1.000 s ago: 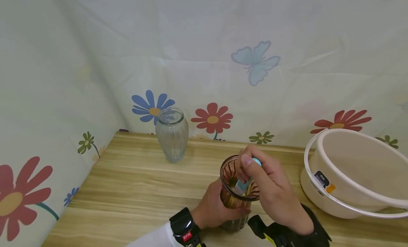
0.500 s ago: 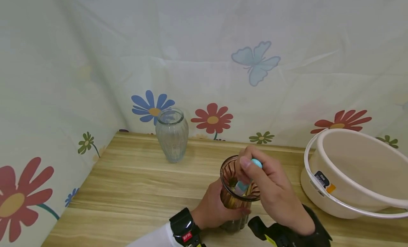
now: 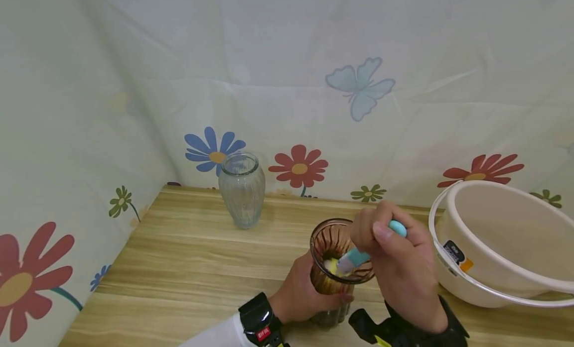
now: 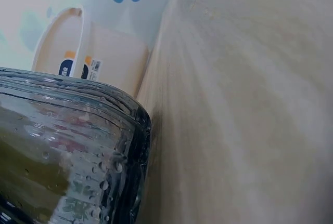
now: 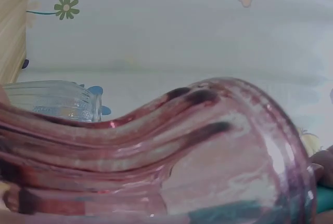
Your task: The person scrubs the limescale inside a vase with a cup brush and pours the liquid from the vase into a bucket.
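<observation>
A ribbed amber-brown glass vase (image 3: 333, 286) with a flared rim stands tilted slightly toward me at the front of the table. My left hand (image 3: 300, 293) grips its body from the left, thumb across the near side. In my right hand (image 3: 405, 262) is the teal handle of a bottle brush (image 3: 357, 257), slanting into the vase mouth. Something yellow and whitish shows at the brush's lower end; the rest is hidden inside. The left wrist view has the thick glass base (image 4: 104, 146) with water droplets, and the right wrist view has the flared neck (image 5: 229, 156) close up.
Behind and to the left stands a clear glass vase (image 3: 242, 197), upright near the back edge of the wooden table (image 3: 188, 257). A large beige bucket (image 3: 471, 282) with its handle lowered sits at the right, near my right hand. A flower-printed curtain (image 3: 287, 63) hangs behind.
My right hand has moved right and tilted the brush outward, so its handle leans more to the right and the yellow part shows. The left hand and vase stay put.
</observation>
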Motion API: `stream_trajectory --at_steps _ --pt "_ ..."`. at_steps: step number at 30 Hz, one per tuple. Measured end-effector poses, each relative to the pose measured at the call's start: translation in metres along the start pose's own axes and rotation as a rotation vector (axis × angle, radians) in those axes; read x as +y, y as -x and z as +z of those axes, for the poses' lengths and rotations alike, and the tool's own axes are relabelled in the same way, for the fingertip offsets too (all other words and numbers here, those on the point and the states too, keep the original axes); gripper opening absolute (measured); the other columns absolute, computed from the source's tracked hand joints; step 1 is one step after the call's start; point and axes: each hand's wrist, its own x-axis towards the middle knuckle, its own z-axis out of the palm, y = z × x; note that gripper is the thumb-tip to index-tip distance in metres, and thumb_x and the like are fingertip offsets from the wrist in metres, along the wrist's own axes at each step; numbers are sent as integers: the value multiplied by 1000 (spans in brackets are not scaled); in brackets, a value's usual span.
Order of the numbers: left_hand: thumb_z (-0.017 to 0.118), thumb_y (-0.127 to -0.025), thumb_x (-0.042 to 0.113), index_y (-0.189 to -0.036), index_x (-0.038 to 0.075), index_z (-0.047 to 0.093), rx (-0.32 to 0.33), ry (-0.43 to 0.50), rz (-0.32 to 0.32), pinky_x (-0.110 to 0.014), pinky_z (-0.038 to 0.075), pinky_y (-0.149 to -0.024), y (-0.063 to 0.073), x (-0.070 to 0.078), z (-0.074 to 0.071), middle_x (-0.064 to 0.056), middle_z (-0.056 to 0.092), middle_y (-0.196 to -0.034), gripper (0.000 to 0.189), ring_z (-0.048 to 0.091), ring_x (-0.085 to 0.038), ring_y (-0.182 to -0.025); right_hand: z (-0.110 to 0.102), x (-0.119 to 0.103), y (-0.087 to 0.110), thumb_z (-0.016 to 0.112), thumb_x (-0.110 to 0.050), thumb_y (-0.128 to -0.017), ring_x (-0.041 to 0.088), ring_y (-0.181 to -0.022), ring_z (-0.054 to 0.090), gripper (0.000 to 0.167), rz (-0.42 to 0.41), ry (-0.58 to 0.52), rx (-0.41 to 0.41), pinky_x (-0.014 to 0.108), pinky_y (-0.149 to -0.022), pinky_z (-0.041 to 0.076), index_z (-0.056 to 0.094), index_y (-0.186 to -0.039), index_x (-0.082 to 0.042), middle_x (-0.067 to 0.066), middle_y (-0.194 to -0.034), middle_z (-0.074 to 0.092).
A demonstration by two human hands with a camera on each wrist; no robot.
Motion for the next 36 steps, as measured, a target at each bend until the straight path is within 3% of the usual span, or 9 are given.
stream_trajectory --at_steps 3,7,15,20,25,28,32,36 --pt "83 -85 26 -144 27 45 4 -25 36 -31 56 -101 0 0 0 2 63 -133 70 65 -10 -116 2 -2 0 22 10 -99 19 -66 33 24 -63 -52 5 32 -62 22 34 -80 1 5 -72 29" --pt "83 -85 24 -145 24 44 0 -37 66 -31 56 -101 -1 0 0 1 63 -133 71 64 -9 -116 4 -5 1 24 10 -98 20 -67 34 22 -88 -81 9 32 -64 23 34 -81 1 6 -72 31" --pt "82 -85 24 -144 23 44 -8 -8 21 -31 55 -103 -2 5 -1 -1 64 -133 71 64 -9 -117 -2 3 -2 26 14 -98 17 -61 32 26 -54 -10 41 33 -57 20 37 -79 1 4 -70 30" --pt "80 -89 33 -144 25 44 -19 26 -18 -31 55 -104 -1 4 -2 0 63 -134 67 65 -10 -118 2 2 -2 34 18 -98 17 -62 33 26 41 169 41 33 -56 24 42 -81 0 3 -71 30" --pt "79 -89 33 -145 24 44 -26 74 -37 -32 55 -104 -1 2 -1 -7 63 -135 66 66 -22 -120 11 -6 -4 46 13 -101 16 -62 33 27 219 443 54 31 -54 27 43 -81 -4 1 -72 31" --pt "79 -88 33 -144 26 45 -34 91 -52 -32 55 -105 -1 1 -1 -10 63 -136 66 66 -22 -121 13 -10 -4 50 9 -102 16 -64 34 28 314 544 44 31 -56 30 43 -82 -8 0 -74 33" --pt "80 -88 35 -143 31 44 -41 102 -69 -32 54 -107 0 1 -1 -8 62 -136 66 64 -17 -121 13 -11 -4 49 7 -104 17 -68 38 25 370 573 5 31 -57 34 45 -84 -9 0 -76 36" --pt "81 -87 33 -143 30 45 -31 88 -51 -33 54 -106 0 1 -1 -4 64 -134 67 65 -14 -119 13 -11 -5 43 7 -106 18 -70 43 24 351 570 -73 33 -59 39 48 -88 -9 -1 -77 41"
